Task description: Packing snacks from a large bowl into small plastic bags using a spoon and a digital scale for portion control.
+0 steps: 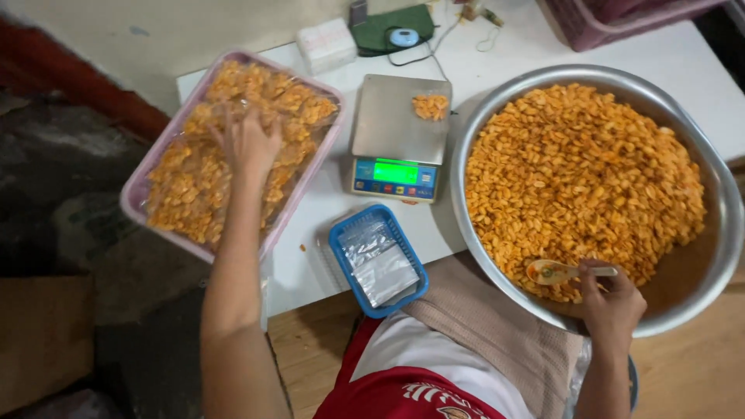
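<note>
My left hand (247,141) rests flat, fingers spread, on clear bags of orange snack pieces piled in a pink tray (133,194) at the left. My right hand (611,301) grips the handle of a small spoon (552,271) whose bowl lies on the near side of a large metal basin (702,256) filled with orange snack pieces (578,174). Between them stands a digital scale (398,132) with a small heap of snack pieces (431,106) on its steel platform.
A blue basket (340,260) of empty clear bags sits at the white table's (326,248) near edge. A beige cloth (497,326) lies on my lap. At the back are a white box (326,44), a green pouch (392,29) and a dark red crate (590,27).
</note>
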